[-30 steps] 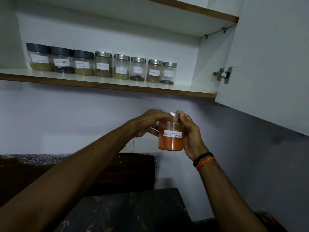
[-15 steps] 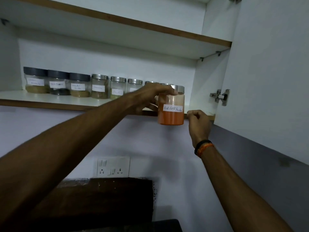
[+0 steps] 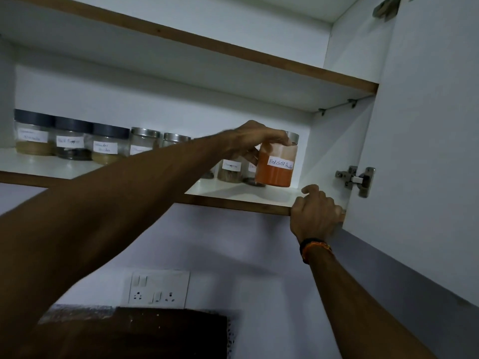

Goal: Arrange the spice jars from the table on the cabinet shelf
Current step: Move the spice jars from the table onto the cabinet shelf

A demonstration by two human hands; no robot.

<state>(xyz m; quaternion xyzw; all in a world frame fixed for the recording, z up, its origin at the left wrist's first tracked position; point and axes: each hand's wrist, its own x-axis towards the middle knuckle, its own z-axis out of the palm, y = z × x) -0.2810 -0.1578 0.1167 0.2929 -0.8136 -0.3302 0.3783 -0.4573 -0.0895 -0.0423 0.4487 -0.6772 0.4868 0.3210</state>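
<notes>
One jar of red chilli powder [image 3: 276,165] was in the left hand [image 3: 255,139], whose fingers curled down over the metal lid and upper glass from above. The jar hung below that grip, tilted slightly, at the right end of the lower shelf [image 3: 248,195], its base at or just above the board; contact could not be told. Its white label faced outward under the fingers.

To the left of the grip stood a row of jars at the back of the same shelf. Three with dark lids could be counted: the first [image 3: 32,134], the second [image 3: 71,139] and the third [image 3: 108,145]. Two with metal lids [image 3: 145,141] followed, the second [image 3: 176,139] partly cut off by the forearm. Just behind and beside the held jar, one more labelled jar [image 3: 230,171] showed fully, and a sliver of another lay between it and the red jar; the arm hid whatever stood between.

The right hand [image 3: 315,213], one dark and one orange band at its wrist, gripped the front edge of the shelf, fingers curled over the top, below and to the right of the held jar and apart from it. One open cabinet door [image 3: 427,151] with one hinge [image 3: 356,178] lay further right. One switch plate [image 3: 158,288] sat on the wall well below both hands.
</notes>
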